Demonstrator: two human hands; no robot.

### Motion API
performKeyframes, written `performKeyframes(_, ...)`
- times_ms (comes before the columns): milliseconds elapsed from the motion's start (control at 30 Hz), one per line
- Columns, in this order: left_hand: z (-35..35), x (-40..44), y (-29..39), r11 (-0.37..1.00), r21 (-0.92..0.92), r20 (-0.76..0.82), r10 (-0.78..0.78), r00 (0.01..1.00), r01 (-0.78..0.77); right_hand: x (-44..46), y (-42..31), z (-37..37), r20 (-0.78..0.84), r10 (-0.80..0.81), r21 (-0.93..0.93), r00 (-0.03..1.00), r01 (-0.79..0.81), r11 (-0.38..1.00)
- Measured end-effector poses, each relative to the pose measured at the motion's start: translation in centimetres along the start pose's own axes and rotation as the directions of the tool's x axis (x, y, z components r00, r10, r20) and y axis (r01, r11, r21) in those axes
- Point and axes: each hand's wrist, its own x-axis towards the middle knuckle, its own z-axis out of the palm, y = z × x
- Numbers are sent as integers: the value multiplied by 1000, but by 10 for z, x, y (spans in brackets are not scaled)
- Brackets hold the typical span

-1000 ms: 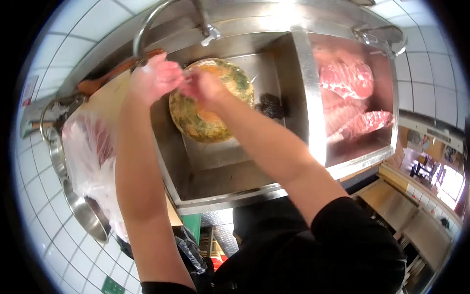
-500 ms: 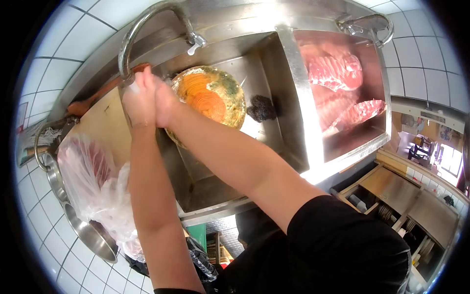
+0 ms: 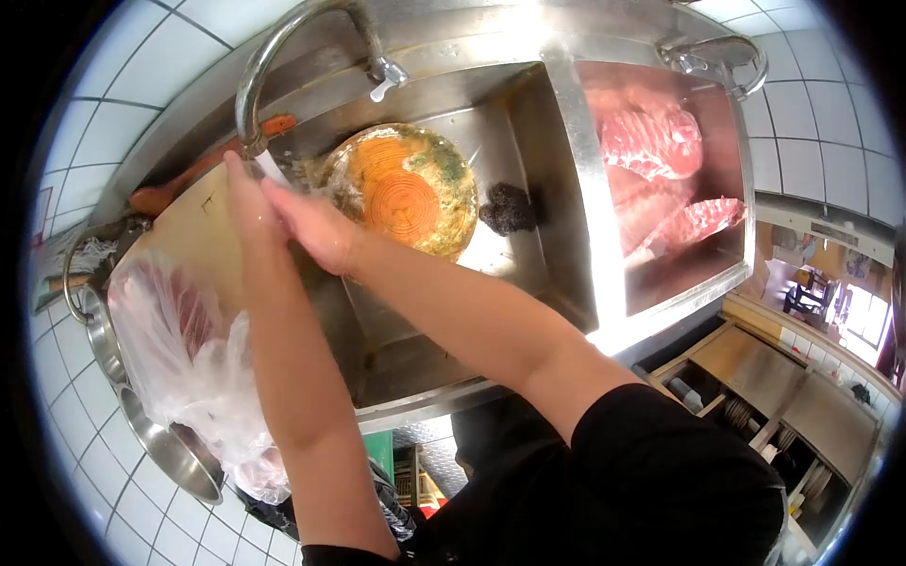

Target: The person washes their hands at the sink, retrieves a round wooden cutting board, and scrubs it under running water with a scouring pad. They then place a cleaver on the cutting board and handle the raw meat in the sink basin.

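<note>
Both hands are at the mouth of a curved metal faucet [image 3: 247, 94], over the left edge of the sink [image 3: 415, 377]. My left hand [image 3: 251, 203] is held flat with its fingers stretched out. Facing it, my right hand [image 3: 319, 228] is also stretched out, its fingers close to the left palm. Both look wet, and I see nothing held between them. Behind the right hand, a round wooden chopping block [image 3: 404, 196] with orange rings and a greenish, foamy edge lies in the basin. Next to it is a dark scrubbing pad [image 3: 508, 208].
Pink raw meat [image 3: 651, 141] lies in the right basin, with a second faucet [image 3: 741, 71] above. At left are a pale cutting board [image 3: 193, 222], a clear plastic bag [image 3: 179, 330] holding meat, a reddish-brown handled tool [image 3: 179, 189] and metal bowls [image 3: 175, 453].
My hands were clasped together under the faucet. Now they have come apart into flat palms, with the right hand slid slightly lower. The view has shifted a little.
</note>
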Motion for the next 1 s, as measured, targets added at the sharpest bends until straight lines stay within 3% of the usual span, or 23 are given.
performKeyframes(33, -5, 9, -15, 985, 113, 27, 131, 991, -133, -4, -3, 1, -24, 27, -63, 999, -29, 998)
performKeyframes(100, -15, 33, -57, 860, 327, 139, 366, 920, -392, -7, -29, 0, -12, 101, 121, 995, -99, 988)
performKeyframes(133, 1, 15, -68, 916, 126, 112, 369, 923, -381, -9, -50, -1, -3, 135, 207, 991, -131, 969)
performKeyframes(167, 0, 15, -66, 921, 168, 96, 339, 936, -351, -11, -60, -2, 7, 169, 291, 986, -164, 942)
performKeyframes(200, -3, 18, -60, 925, 205, 80, 308, 948, -318, -11, -55, -1, -30, 57, 72, 998, -55, 996)
performKeyframes(233, -5, 24, -52, 929, 233, 62, 280, 958, -287, -19, -56, 1, -29, 30, -15, 999, -30, 999)
performKeyframes(300, -12, 29, -40, 961, 120, 72, 243, 967, -250, -46, -48, 15, -16, -8, -184, 1000, 5, 983)
performKeyframes(333, -8, 18, -26, 971, 64, 77, 225, 971, -230, -58, -51, 22, 12, -67, -96, 998, 68, 993)
performKeyframes(367, 3, 8, -16, 990, -132, -31, 50, 998, -53, -54, -50, 13, 92, -41, 30, 995, 39, 999)
performKeyframes(433, -3, -2, -16, 995, 65, 54, 67, 996, -71, -42, -47, -6, 248, -22, 288, 968, -52, 956)
performKeyframes(467, -4, 0, -16, 992, 95, 105, 67, 992, -77, -38, -47, -7, -20, 61, 330, 998, -50, 943)
performKeyframes(567, -11, 12, -24, 997, 42, 265, 51, 963, -65, -14, -49, -14, -160, -23, 284, 987, 69, 956)
performKeyframes(600, -27, 29, -28, 998, 23, 384, 52, 922, -66, -11, -52, -11, -77, -45, 438, 996, 74, 896)
performKeyframes(700, -5, -10, -16, 976, -174, 453, -36, 891, 128, 5, -46, 4, -48, 122, 560, 991, -74, 825)
performKeyframes(733, -13, 9, -21, 925, -280, 712, 19, 702, 258, 6, -51, 1, 36, 136, 552, 990, -133, 823)
performKeyframes(833, -15, 15, -29, 974, -222, 420, 47, 906, 52, 7, -60, 3, 39, 185, 392, 982, -185, 901)
performKeyframes(867, -27, 29, -32, 953, -259, 529, 5, 848, 156, 13, -57, -2, 109, 157, 317, 982, -184, 930)
performKeyframes(900, -25, 27, -34, 937, -258, 609, -31, 792, 235, 21, -44, -9, -4, -161, -106, 987, 160, 982)
performKeyframes(933, -22, 22, -35, 918, -250, 682, -60, 729, 309, 29, -28, -15, 34, -479, -518, 877, 425, 742)
performKeyframes(967, -22, 19, -34, 895, -239, 745, -80, 662, 377, 35, -19, -13, 211, -699, -793, 683, 538, 287)
performKeyframes(1000, -25, 20, -31, 844, -221, 829, -100, 550, 488, 13, -38, -12, 262, -596, -902, 759, 413, 128)
